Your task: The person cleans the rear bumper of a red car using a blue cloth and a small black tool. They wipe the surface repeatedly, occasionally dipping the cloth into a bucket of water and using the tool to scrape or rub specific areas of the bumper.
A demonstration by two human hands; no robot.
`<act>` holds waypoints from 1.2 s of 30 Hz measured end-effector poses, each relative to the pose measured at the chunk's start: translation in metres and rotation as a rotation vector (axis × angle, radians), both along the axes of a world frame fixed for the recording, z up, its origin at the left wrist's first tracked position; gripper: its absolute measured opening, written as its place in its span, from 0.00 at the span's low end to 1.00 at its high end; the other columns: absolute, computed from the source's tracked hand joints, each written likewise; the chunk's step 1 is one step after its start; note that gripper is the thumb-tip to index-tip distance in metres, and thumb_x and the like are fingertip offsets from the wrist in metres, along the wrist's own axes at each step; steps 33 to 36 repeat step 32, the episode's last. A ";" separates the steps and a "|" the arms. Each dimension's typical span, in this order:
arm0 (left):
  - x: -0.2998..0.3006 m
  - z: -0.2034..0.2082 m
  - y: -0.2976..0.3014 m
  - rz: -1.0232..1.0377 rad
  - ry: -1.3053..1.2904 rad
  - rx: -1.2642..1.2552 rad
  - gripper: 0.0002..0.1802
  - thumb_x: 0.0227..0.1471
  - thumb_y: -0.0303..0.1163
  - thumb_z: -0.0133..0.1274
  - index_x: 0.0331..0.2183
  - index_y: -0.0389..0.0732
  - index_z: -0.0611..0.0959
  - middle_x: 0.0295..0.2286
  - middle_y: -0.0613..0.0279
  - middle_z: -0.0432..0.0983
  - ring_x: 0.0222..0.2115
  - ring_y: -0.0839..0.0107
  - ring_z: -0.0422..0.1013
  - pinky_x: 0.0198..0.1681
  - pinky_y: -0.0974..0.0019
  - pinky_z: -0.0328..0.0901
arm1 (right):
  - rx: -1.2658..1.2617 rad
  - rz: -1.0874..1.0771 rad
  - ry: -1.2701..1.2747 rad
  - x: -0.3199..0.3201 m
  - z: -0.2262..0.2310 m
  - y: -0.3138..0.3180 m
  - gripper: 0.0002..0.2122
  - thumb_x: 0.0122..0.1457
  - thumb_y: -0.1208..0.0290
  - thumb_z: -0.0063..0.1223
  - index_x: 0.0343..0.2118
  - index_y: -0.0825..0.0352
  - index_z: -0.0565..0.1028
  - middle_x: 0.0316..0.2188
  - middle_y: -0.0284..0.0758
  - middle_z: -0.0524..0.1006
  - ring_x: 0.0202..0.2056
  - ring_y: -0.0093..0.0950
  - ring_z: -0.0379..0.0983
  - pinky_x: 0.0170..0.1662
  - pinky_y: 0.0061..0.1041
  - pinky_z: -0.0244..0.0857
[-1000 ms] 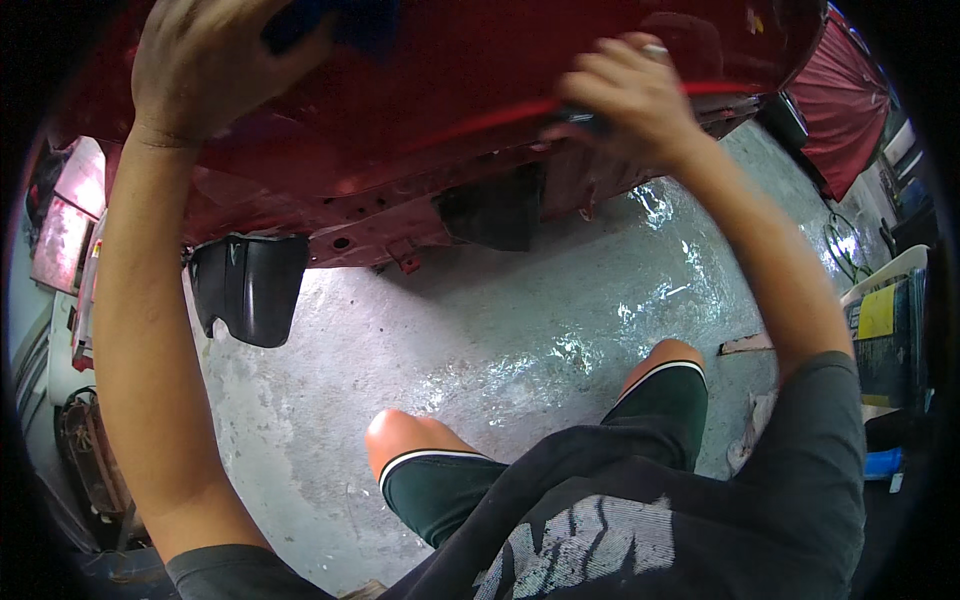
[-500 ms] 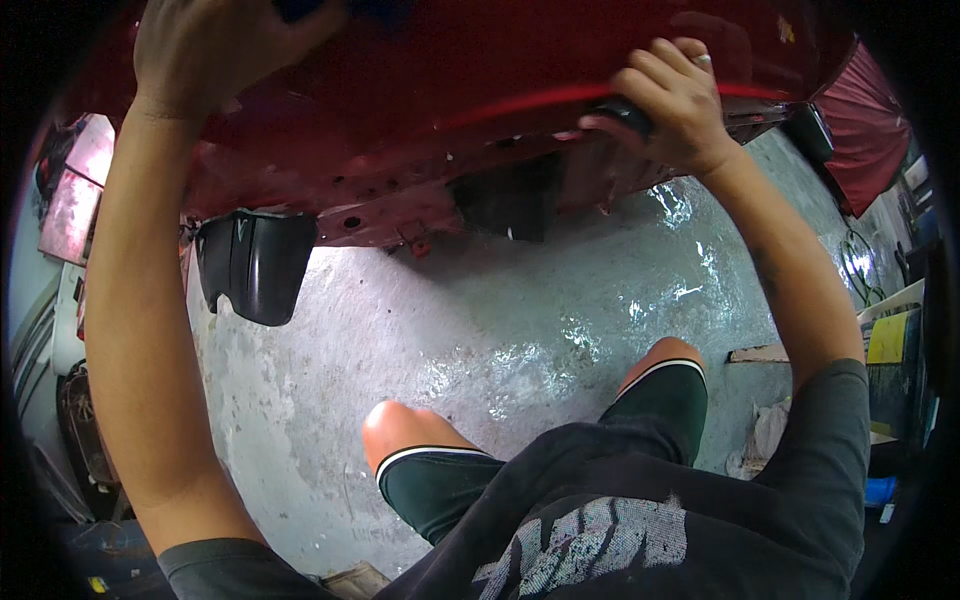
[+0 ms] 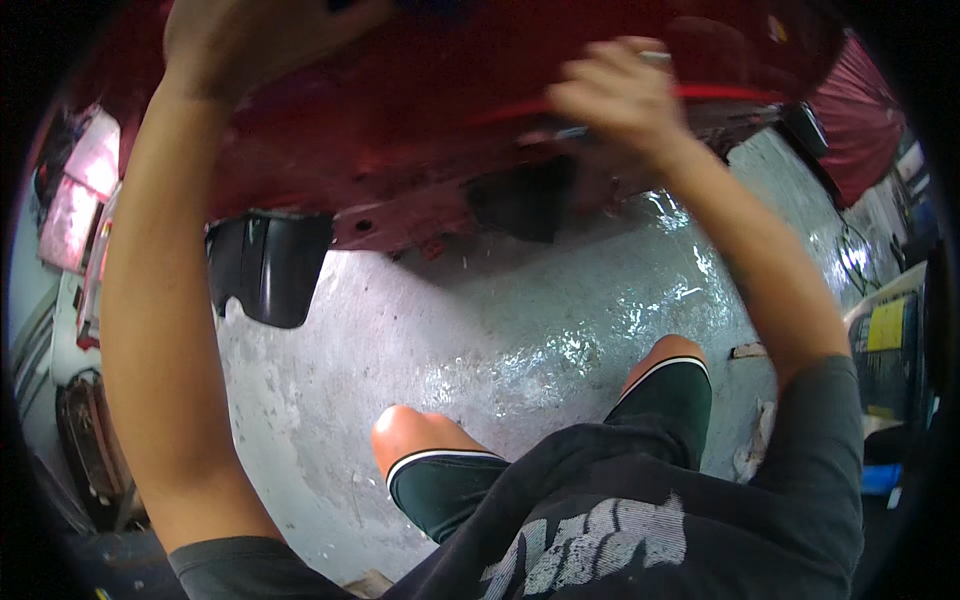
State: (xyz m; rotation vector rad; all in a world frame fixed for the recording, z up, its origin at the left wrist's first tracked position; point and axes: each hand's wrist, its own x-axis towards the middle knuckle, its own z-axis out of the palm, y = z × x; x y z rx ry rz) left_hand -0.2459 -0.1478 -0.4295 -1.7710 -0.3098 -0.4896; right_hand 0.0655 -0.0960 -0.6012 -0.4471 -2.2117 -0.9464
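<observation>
A dark red car body panel (image 3: 460,75) spans the top of the view. Against it at the upper left is my left hand (image 3: 260,40), its fingers cut off by the upper edge. Something dark blue (image 3: 345,3) shows just beyond its thumb; whether I hold it is unclear. Over the panel's lower edge, my right hand (image 3: 620,100) is closed around a small dark block (image 3: 572,132), mostly hidden under the palm and blurred by motion. Beneath the panel hang a black plastic flap (image 3: 270,268) and another dark flap (image 3: 525,200).
My knees (image 3: 410,432) are apart over a wet grey concrete floor (image 3: 480,340). A dark red cover (image 3: 855,125) stands at the far right, near a dark box with a yellow label (image 3: 885,325). Assorted items (image 3: 85,430) line the left side.
My right hand has slid left along the panel with the dark block. My left hand has shifted slightly right in the view, and the whole view has turned a little.
</observation>
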 end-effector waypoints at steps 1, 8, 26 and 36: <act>-0.003 0.000 0.002 -0.024 -0.001 0.004 0.22 0.32 0.33 0.73 0.36 0.50 0.86 0.55 0.56 0.77 0.54 0.50 0.74 0.58 0.47 0.71 | 0.020 0.070 -0.007 -0.034 -0.003 -0.003 0.12 0.47 0.61 0.68 0.36 0.49 0.78 0.34 0.24 0.78 0.43 0.30 0.77 0.48 0.41 0.72; -0.006 0.009 0.010 -0.013 -0.047 -0.093 0.20 0.41 0.38 0.77 0.38 0.51 0.89 0.61 0.67 0.78 0.57 0.56 0.75 0.59 0.54 0.73 | -0.031 -0.143 0.252 0.048 -0.013 -0.008 0.16 0.57 0.43 0.66 0.33 0.50 0.81 0.30 0.23 0.79 0.40 0.31 0.78 0.50 0.44 0.67; 0.282 -0.118 0.082 -0.163 -0.182 -0.238 0.18 0.34 0.47 0.80 0.28 0.61 0.86 0.55 0.66 0.81 0.57 0.52 0.75 0.51 0.47 0.71 | -1.845 -0.079 1.427 0.116 -0.383 -0.102 0.14 0.71 0.76 0.57 0.57 0.71 0.79 0.38 0.35 0.83 0.31 0.19 0.77 0.32 0.26 0.74; 0.410 -0.118 0.139 -0.250 -0.206 -0.222 0.15 0.39 0.45 0.73 0.30 0.59 0.83 0.50 0.66 0.79 0.52 0.57 0.74 0.45 0.48 0.70 | -1.660 -0.295 1.371 0.096 -0.396 -0.071 0.22 0.56 0.77 0.73 0.54 0.70 0.80 0.44 0.46 0.87 0.47 0.39 0.85 0.52 0.40 0.75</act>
